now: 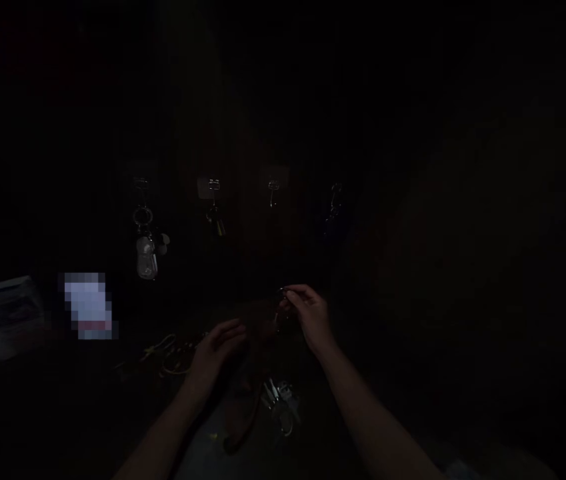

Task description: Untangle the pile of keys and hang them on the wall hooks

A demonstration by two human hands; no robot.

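The scene is very dark. My right hand pinches a small metal key ring between thumb and fingers, and a dim reddish item seems to hang below it. My left hand is held open to the left, fingers stretched towards that item without visibly gripping anything. Just beyond its wrist lies a tangle of pale cords, partly hidden by the hand. Between my forearms rests a bunch of keys on a ring, with a dark reddish strap beside it.
Ahead is a row of metal hooks, among them one hook in the middle. Hanging on others are a keychain with a clear fob, small keys and a dark blue item. Leftward are a blurred bright screen and a plastic-looking package.
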